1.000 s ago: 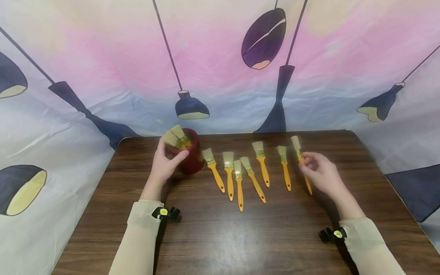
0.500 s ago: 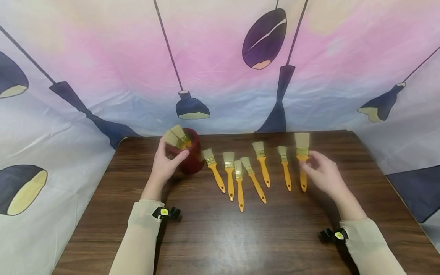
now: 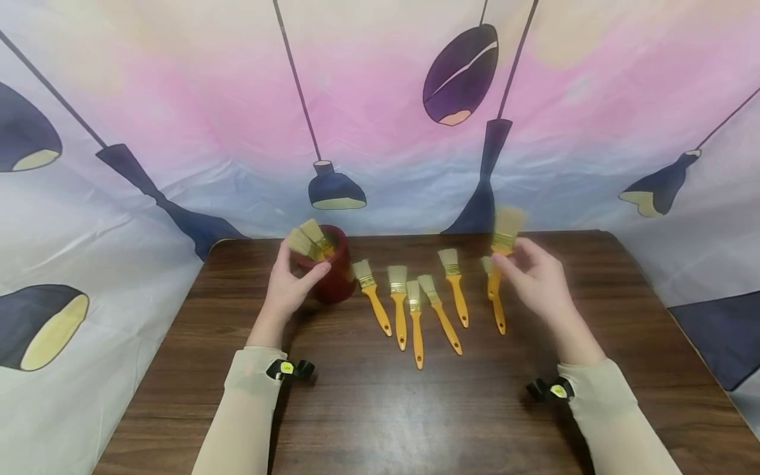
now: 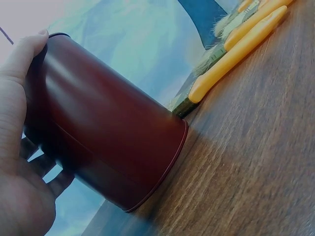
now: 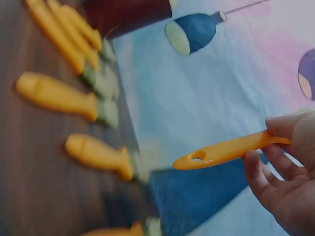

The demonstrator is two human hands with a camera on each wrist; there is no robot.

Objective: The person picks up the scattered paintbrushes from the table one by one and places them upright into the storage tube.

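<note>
The cup (image 4: 108,118) looks smooth and glossy. Right of it, brushes (image 3: 400,316) have shiny, plastic-looking handles (image 5: 224,151), metallic bands (image 3: 397,285) and coarse bristles (image 3: 398,273). Beneath it, the tabletop (image 3: 380,422) shows polished wood grain; behind it hangs creased cloth (image 3: 208,86).

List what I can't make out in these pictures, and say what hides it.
Head view: lower handles of the brushes inside the red cup, which hides them.
Head view: part of the rightmost lying brush, covered by the held brush.
Head view: bristle detail on the held brush, blurred.
Right wrist view: the lowest brush, cut off by the bottom edge.
</note>
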